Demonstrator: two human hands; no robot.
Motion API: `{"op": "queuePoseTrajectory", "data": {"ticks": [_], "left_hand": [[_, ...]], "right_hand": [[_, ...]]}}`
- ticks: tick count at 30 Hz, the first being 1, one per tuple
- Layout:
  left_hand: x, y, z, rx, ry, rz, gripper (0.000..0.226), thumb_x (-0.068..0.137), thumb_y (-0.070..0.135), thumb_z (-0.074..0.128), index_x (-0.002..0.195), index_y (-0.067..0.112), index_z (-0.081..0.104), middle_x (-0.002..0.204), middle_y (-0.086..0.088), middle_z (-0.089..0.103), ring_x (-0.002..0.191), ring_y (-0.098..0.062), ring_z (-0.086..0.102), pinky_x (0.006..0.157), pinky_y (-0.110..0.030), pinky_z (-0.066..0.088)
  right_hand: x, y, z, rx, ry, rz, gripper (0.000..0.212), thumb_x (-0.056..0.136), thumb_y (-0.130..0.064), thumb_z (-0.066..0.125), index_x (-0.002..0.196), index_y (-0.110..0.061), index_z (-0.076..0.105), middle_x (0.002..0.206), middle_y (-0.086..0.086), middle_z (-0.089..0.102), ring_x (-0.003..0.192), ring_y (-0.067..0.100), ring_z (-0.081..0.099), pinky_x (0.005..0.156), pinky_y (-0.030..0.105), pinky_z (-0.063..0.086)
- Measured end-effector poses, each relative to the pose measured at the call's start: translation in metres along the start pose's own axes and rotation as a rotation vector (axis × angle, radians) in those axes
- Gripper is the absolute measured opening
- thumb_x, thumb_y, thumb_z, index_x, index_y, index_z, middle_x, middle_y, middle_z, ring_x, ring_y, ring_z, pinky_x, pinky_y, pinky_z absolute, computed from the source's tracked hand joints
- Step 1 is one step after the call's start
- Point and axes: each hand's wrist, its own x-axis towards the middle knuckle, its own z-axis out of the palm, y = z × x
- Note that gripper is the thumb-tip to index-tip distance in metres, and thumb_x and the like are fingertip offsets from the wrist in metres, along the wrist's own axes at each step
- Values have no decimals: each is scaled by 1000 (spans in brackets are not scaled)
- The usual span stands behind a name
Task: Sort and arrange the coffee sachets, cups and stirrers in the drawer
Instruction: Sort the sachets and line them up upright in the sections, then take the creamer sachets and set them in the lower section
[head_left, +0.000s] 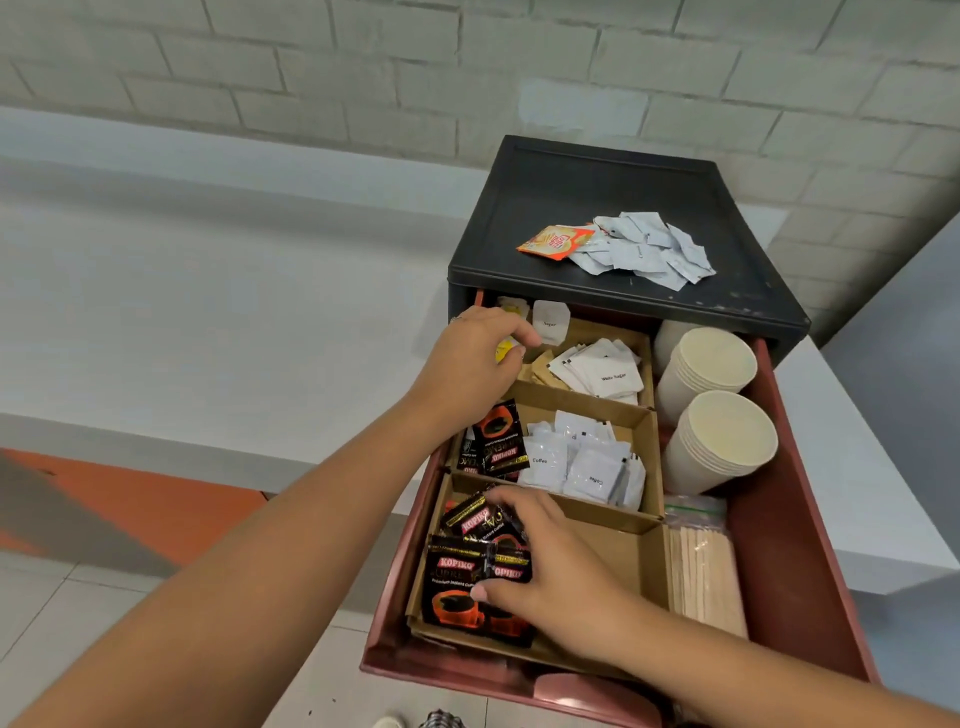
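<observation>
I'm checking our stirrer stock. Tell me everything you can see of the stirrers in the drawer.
The stirrers are thin, flat, pale sticks that look wooden, bundled side by side in a clear zip bag whose sealed top shows a green strip. The bag lies flat, lengthwise, on the floor of the red drawer, between the cardboard divider tray and the drawer's right wall, just in front of the nearer stack of paper cups. Neither hand touches it.
</observation>
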Motion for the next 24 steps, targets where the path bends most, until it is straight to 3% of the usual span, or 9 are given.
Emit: {"op": "queuePoseTrajectory", "data": {"ticks": [6, 11, 15, 17, 19, 21, 24], "left_hand": [[1, 0, 1, -13, 5, -16, 21, 97, 12, 57, 109, 22, 71, 118, 4, 67, 118, -12, 51, 98, -23, 37], [2, 0, 0, -23, 3, 1, 21, 97, 12, 56, 108, 21, 71, 116, 4, 68, 119, -12, 52, 100, -24, 38], [3, -3, 0, -37, 9, 26, 21, 97, 11, 57, 107, 21, 72, 114, 4, 69, 117, -12, 53, 101, -27, 40], [4, -5, 1, -25, 9, 33, 21, 97, 12, 57, 107, 22, 72, 114, 5, 68, 116, -10, 53, 98, -23, 38], [5, -6, 2, -22, 8, 35, 19, 98, 17, 56, 108, 23, 72, 113, 9, 68, 114, -8, 53, 96, -23, 39], [5, -6, 1, -53, 5, 41, 20, 100, 26, 54, 110, 24, 71, 108, 17, 64, 106, -1, 52, 94, -24, 42], [3, 3, -6, -259, -65, -23, 29, 101, 46, 44, 115, 31, 65, 110, 21, 64, 102, 5, 56, 86, -20, 44]], "right_hand": [[12, -3, 9, 43, -31, 62, 93, 70, -34, 84, 143, -38, 26, 138, -13, 43, 125, 5, 42, 106, 21, 35], [17, -4, 8, -27, -31, 46, 81, 70, -28, 85, 133, -39, 35, 130, -13, 48, 115, 7, 49, 97, 23, 43], [19, -6, -2, -3, -72, 42, 62, 77, -22, 81, 114, -48, 38, 120, -7, 53, 75, 10, 61, 69, 28, 52], [19, -6, -13, 31, -75, 36, 58, 78, -22, 80, 108, -50, 40, 117, -6, 55, 82, 21, 65, 73, 35, 55], [17, -7, -31, 107, -50, 32, 56, 77, -21, 81, 106, -50, 44, 113, -7, 59, 97, 20, 65, 83, 38, 55], [15, -6, -54, 244, -2, 14, 55, 76, -17, 82, 106, -50, 49, 111, -8, 63, 98, 9, 65, 82, 30, 56], [13, -9, -89, 404, 97, -35, 54, 73, -22, 84, 113, -42, 54, 109, -10, 67, 99, 8, 67, 75, 24, 57]]}}
